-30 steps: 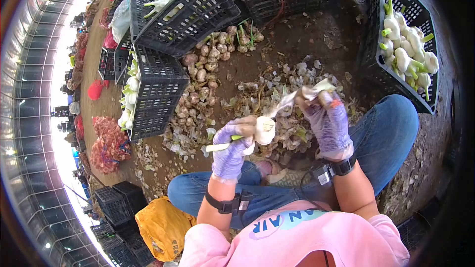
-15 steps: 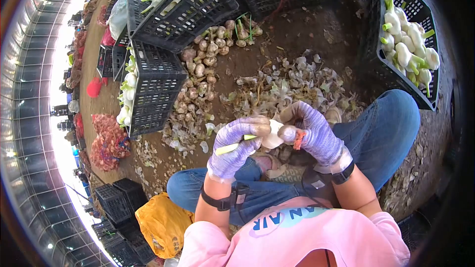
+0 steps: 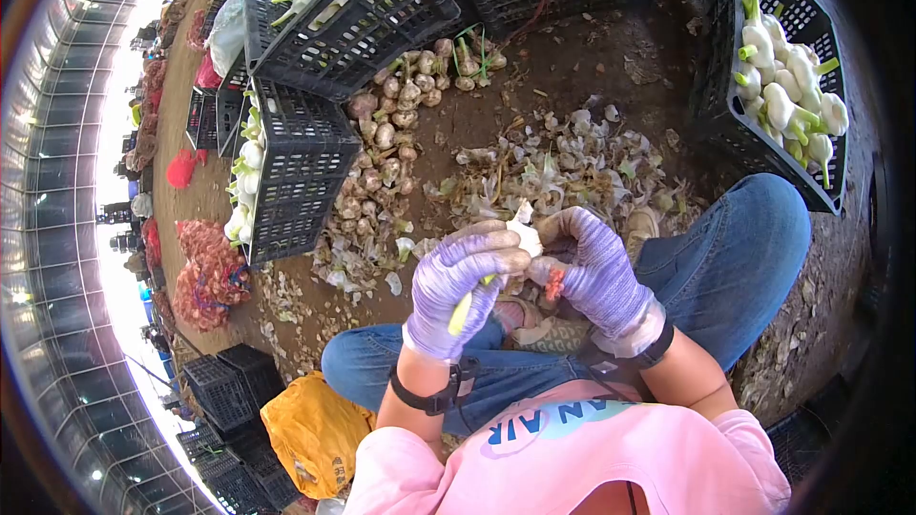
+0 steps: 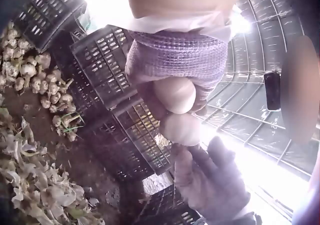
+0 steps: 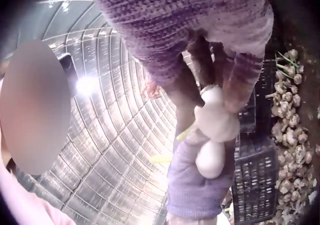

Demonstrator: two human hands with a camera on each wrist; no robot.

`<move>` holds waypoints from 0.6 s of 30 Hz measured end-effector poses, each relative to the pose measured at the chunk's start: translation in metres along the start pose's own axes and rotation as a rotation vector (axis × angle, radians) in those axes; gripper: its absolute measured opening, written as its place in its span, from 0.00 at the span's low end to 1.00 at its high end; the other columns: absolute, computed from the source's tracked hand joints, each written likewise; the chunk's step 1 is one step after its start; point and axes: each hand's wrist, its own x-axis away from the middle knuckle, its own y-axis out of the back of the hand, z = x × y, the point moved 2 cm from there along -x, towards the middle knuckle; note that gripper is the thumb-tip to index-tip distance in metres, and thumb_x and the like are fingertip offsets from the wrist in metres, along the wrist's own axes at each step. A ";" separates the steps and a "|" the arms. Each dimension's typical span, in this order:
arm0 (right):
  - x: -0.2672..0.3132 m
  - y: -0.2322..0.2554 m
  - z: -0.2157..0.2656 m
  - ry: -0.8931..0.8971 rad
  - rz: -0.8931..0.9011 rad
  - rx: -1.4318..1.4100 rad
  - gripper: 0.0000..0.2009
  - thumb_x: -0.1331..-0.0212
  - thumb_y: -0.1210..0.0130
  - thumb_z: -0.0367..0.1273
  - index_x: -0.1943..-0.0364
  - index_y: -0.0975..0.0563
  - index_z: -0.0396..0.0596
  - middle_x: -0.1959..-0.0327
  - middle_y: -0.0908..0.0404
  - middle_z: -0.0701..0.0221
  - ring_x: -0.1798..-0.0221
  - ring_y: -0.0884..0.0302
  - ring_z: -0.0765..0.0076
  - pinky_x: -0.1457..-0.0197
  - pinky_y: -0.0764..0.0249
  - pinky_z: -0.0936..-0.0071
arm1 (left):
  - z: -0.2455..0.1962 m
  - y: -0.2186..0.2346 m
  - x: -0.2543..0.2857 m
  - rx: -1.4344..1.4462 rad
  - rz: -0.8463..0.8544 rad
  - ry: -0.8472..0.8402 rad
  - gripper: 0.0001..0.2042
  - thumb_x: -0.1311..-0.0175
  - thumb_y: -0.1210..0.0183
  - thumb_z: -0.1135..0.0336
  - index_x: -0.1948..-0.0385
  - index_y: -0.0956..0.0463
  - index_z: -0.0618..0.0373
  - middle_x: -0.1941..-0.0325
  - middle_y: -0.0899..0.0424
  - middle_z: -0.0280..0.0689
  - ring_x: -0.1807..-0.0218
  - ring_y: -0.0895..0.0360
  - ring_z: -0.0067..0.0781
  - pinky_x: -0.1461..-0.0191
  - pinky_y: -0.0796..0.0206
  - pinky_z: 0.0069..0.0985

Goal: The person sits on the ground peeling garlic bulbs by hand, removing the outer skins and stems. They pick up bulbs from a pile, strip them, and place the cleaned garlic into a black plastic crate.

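Both hands wear purple knit gloves. In the head view the left hand [image 3: 458, 286] grips a peeled white garlic bulb [image 3: 523, 236], and a pale green stem [image 3: 461, 313] sticks out below its fingers. The right hand [image 3: 603, 277] pinches the same bulb from the other side. The left wrist view has one bulb [image 4: 175, 94] in the left palm and another bulb [image 4: 182, 129] between the two hands. Those two also show in the right wrist view: the upper bulb [image 5: 218, 123] at the right fingers, the lower bulb [image 5: 210, 159] against the left palm.
Unpeeled garlic [image 3: 386, 133] lies beyond the left hand, and loose skins [image 3: 563, 167] cover the ground ahead. Black crates stand at left [image 3: 303, 172] and back; another crate [image 3: 716, 86] at right holds white bulbs. A yellow bag [image 3: 310, 434] lies at lower left.
The right hand, earlier off to the right with a strip of skin, has come back to the bulb. The left hand has turned, so the stem points downward instead of left.
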 end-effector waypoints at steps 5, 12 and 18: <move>-0.004 0.010 -0.011 -0.088 0.024 -0.189 0.12 0.45 0.43 0.32 0.62 0.28 0.38 0.72 0.26 0.71 0.68 0.32 0.81 0.66 0.32 0.80 | -0.008 0.002 -0.001 -0.068 0.044 -0.079 0.08 0.55 0.37 0.74 0.71 0.19 0.50 0.63 0.18 0.37 0.54 0.22 0.41 0.48 0.31 0.32; -0.009 0.013 -0.003 -0.131 0.004 -0.397 0.13 0.42 0.46 0.32 0.56 0.29 0.39 0.62 0.24 0.68 0.62 0.25 0.77 0.60 0.28 0.81 | 0.021 -0.008 0.023 0.943 -0.318 0.378 0.11 0.56 0.31 0.63 0.77 0.24 0.54 0.66 0.21 0.37 0.57 0.23 0.42 0.57 0.28 0.34; -0.004 0.004 0.009 0.421 0.219 -0.061 0.16 0.47 0.42 0.28 0.54 0.29 0.41 0.61 0.25 0.70 0.57 0.29 0.75 0.52 0.32 0.76 | 0.027 -0.025 0.034 1.373 -0.318 0.612 0.15 0.54 0.35 0.67 0.64 0.29 0.54 0.61 0.24 0.38 0.59 0.24 0.38 0.59 0.25 0.34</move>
